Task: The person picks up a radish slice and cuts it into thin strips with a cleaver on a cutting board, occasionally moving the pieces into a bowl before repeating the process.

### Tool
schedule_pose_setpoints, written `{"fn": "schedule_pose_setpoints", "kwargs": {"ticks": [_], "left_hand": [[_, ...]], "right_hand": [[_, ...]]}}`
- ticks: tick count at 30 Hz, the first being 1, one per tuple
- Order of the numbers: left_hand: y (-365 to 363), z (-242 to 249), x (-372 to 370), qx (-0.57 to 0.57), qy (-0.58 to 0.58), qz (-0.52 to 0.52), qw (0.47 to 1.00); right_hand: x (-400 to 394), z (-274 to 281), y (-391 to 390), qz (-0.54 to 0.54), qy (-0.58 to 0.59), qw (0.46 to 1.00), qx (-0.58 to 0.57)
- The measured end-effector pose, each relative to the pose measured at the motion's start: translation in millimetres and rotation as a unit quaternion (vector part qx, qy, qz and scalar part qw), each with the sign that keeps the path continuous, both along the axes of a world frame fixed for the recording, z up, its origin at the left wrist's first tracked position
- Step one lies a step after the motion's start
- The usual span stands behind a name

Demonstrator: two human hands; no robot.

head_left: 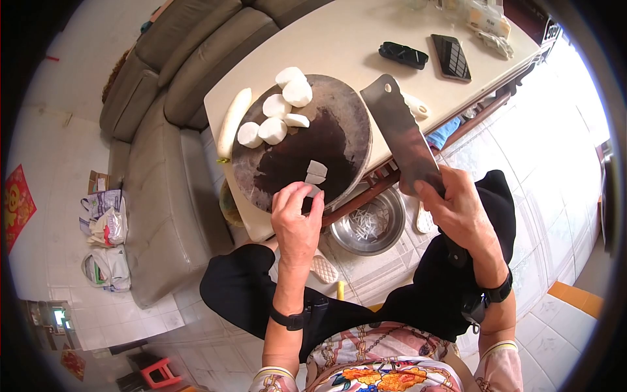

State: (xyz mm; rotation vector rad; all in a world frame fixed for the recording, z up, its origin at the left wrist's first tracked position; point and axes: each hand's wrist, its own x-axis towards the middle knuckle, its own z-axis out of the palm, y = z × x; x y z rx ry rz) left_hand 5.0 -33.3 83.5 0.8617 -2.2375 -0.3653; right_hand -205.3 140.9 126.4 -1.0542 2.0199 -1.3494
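Observation:
My left hand (295,219) reaches over the near edge of a round, dark-stained chopping board (353,130). Its thumb and fingers pinch a thin white radish slice, and more radish slices (316,171) lie just beyond the fingertips. My right hand (460,206) is wrapped around a cleaver (400,121), whose broad blade points away from me, off the board's right side. Thick white radish chunks (273,130) are grouped on the board's far left part. A long whole white radish (234,124) lies on the table beside the board.
The board stands on a pale table (339,39). A black case (403,55) and a phone (450,57) lie toward its far right. Below, a metal basin (392,238) on the floor holds white strips. A grey sofa (166,189) runs along the left.

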Motion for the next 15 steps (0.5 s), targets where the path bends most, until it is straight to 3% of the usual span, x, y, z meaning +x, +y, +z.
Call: {"fn": "schedule_pose_setpoints", "kwargs": {"ticks": [6,11,15], "left_hand": [[0.9,2.4,0.0,0.001,-0.008,-0.006,1.000],[-7.9,6.1,-3.2,-0.010,0.003,-0.021,1.000],[-28.9,3.8,-14.4,-0.103,0.012,-0.116,0.988]], "right_hand": [[2.6,3.6,-1.7,0.002,0.005,1.000,0.006],[7.0,9.0,-9.2,0.040,0.088,0.995,0.023],[20.4,26.4,-24.9,0.114,0.183,0.976,0.025]]}}
